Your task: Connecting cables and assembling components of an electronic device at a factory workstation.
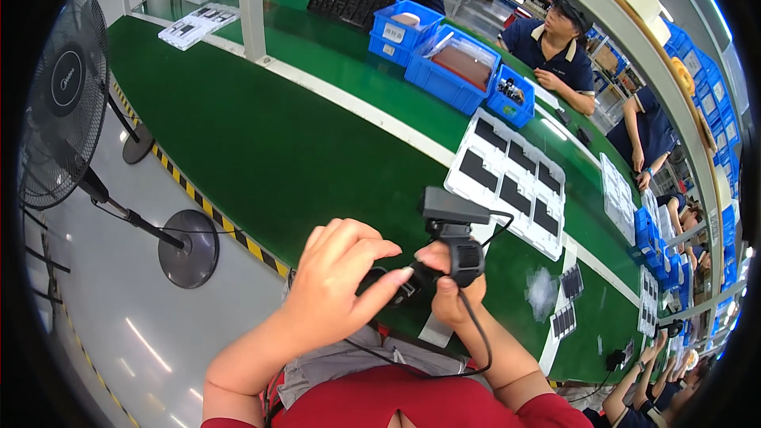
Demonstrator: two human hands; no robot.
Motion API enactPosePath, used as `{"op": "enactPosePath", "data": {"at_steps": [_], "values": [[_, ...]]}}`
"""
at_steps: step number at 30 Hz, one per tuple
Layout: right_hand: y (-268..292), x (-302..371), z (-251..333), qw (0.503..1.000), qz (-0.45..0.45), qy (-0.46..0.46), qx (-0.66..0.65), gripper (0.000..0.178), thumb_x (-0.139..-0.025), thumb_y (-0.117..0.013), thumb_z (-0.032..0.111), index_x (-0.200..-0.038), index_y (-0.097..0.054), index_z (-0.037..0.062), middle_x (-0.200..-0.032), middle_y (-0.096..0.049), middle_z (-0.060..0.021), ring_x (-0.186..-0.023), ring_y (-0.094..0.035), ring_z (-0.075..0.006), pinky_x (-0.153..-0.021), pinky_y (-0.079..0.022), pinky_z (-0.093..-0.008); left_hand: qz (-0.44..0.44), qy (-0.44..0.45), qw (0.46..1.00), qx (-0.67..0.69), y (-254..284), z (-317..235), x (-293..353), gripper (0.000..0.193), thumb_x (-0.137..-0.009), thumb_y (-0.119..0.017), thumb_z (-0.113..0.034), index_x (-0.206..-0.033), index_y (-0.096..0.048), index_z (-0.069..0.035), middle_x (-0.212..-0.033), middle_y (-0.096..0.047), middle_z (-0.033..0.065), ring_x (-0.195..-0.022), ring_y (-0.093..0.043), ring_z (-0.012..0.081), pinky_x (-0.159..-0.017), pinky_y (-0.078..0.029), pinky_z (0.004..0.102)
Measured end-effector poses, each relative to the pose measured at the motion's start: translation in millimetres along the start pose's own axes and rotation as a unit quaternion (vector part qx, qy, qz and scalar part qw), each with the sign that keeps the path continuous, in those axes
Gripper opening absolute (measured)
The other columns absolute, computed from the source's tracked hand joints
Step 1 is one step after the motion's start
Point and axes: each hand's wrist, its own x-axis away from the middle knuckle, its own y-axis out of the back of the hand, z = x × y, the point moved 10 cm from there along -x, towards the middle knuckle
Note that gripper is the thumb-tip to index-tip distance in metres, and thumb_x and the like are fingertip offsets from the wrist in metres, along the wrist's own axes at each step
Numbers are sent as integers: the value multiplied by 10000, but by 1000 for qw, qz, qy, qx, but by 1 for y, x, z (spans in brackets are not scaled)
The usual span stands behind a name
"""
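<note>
My right hand [456, 295] is closed around a black device [458, 210] with a flat rectangular block on top, a ribbed rounded part and a thin cable. The device is raised above the green table's near edge. Beside it, on the left, my left hand [337, 273] has its fingers apart and bent. Its thumb tip is close to a dark part [408, 289] between the hands; whether they touch I cannot tell. The cable loops down past my right wrist toward my lap.
Ahead on the green table [261, 150] lies a white tray [511, 182] with black flat pieces. Blue bins [452, 71] stand behind it. A plastic bag [541, 293] and dark strips [564, 321] lie at the right. A floor fan [67, 83] stands left; co-workers [559, 55] sit across.
</note>
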Motion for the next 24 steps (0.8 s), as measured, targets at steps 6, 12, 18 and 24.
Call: {"op": "enactPosePath", "data": {"at_steps": [6,12,18,24], "values": [[11,10,-10,998,-28,-57,-25,594,-905,-335,451,-1250,-379,-31,-1043,-554,-170,-879,-543,-228,-777,-420,-352,67,87,993,44,15,34,29,95,-700,-648,-56,-778,-596,-43,-739,-528,52,-657,-516,206,-583,-396,303],[45,-5,-26,987,-79,-114,85,832,-832,-232,651,-1338,-247,-9,-901,-499,-89,-771,-444,-154,-774,-358,-298,262,308,914,21,45,107,153,44,-754,-602,-51,-769,-592,-11,-713,-578,76,-661,-564,194,-595,-446,293],[82,-44,-22,952,-84,-56,290,798,-872,-182,602,-1297,-297,-64,-729,-461,-27,-739,-424,-128,-804,-322,-272,293,553,771,120,19,161,330,192,-799,-594,-165,-887,-566,4,-794,-603,84,-746,-569,187,-666,-455,304],[96,-89,-8,929,4,-21,369,563,-954,-193,382,-982,-519,-76,-843,-562,-77,-788,-463,-154,-808,-346,-267,114,530,837,71,-41,191,321,445,-733,-684,-263,-1052,-505,-9,-937,-571,111,-806,-543,170,-714,-444,278]]}}
